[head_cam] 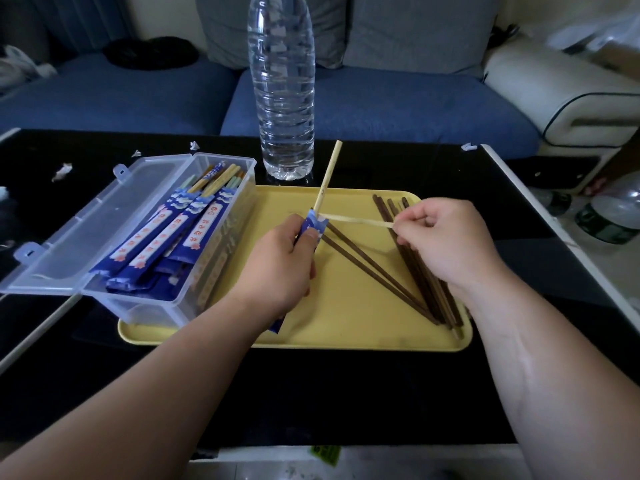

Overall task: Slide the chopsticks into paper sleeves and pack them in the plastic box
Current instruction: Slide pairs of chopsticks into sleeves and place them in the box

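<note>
- blue paper sleeve (pixel 314 226) gripped by left hand (pixel 277 268) above yellow tray (pixel 346 299), one pale chopstick (pixel 329 178) inside
- second pale chopstick (pixel 360 221) pinched by right hand (pixel 450 244) at sleeve mouth
- plastic box (pixel 138 308) set on tray's left end

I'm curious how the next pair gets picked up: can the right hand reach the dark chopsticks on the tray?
Probably yes: the dark chopsticks lie uncovered on the yellow tray just under the right hand, though it now pinches a pale chopstick.

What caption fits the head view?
Left hand grips paper sleeve; right hand pinches pale chopstick at its mouth, over yellow tray.
</note>
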